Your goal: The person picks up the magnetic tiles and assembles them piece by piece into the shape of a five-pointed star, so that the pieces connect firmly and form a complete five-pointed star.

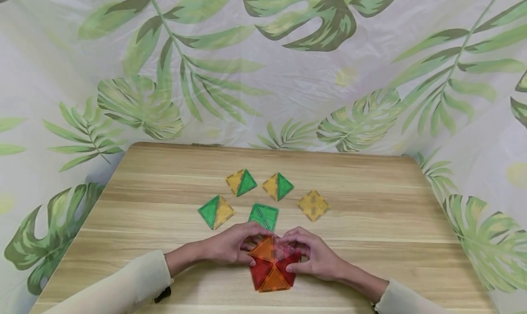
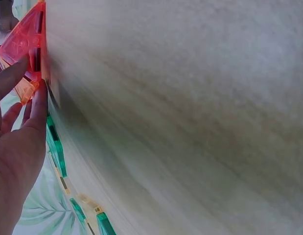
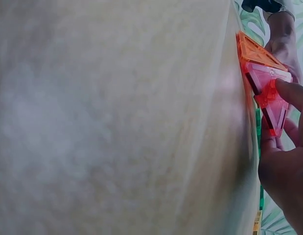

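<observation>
A low pyramid of translucent triangular magnetic tiles (image 1: 274, 279), in orange, red and pink, rests on the table near its front. At its left side, my left hand (image 1: 230, 245) grips the tiles, with the thumb on a red one. My right hand (image 1: 319, 255) holds the opposite side, its thumb on another red tile and its fingers behind the pink part. In the left wrist view the red tile (image 2: 26, 44) leans up from the tabletop. A pinkish-red tile (image 3: 271, 93) slopes under the right thumb in the right wrist view. Fingers hide part of the far side.
Beyond the hands, a green tile pair (image 1: 265, 215) lies flat. Around it are green-and-yellow tile pairs (image 1: 217, 212) and a yellow pair (image 1: 314, 206). The wooden table (image 1: 370, 186) ends at a leaf-patterned cloth (image 1: 288, 85).
</observation>
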A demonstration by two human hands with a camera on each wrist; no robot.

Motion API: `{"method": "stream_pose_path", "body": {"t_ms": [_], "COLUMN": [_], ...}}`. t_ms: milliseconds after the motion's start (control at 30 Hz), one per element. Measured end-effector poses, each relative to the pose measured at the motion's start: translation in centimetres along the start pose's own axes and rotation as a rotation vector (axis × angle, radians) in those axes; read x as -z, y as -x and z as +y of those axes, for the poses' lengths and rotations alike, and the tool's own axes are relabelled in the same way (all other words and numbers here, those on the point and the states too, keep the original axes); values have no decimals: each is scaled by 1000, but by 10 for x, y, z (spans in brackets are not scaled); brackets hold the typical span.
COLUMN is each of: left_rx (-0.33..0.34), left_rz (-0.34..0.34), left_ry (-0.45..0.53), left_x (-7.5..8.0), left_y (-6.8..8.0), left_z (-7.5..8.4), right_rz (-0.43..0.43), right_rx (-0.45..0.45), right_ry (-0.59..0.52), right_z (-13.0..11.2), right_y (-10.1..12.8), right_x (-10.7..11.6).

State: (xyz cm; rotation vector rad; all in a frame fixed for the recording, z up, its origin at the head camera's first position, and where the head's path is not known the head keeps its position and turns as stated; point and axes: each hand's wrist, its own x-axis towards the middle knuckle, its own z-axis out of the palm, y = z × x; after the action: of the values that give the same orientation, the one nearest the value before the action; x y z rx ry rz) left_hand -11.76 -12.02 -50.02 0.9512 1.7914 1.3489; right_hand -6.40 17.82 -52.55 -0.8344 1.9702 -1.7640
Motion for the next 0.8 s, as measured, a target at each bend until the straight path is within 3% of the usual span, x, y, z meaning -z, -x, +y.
{"method": "stream_pose_path", "body": {"t_ms": [133, 367, 533, 667, 800], "left_rx": [-4, -123, -128, -119, -158], "left_rz": [12, 33, 21, 3, -2], "left_ry": [-54, -338, -491, -539, -584], "left_x": [-1, -3, -4, -5, -6], "left_y": [0, 0, 0, 2, 3], "left_z": [-2, -2, 0, 1, -1], "right_rz": [21, 42, 45, 53, 67], "right_rx": [17, 93, 113, 106, 68], "right_ry": [76, 344, 420, 546, 642], "right_z": [-1, -3, -5, -9, -12], "right_y": [2, 4, 6, 7, 8], "right_x": [-1, 0, -3, -8, -14]}}
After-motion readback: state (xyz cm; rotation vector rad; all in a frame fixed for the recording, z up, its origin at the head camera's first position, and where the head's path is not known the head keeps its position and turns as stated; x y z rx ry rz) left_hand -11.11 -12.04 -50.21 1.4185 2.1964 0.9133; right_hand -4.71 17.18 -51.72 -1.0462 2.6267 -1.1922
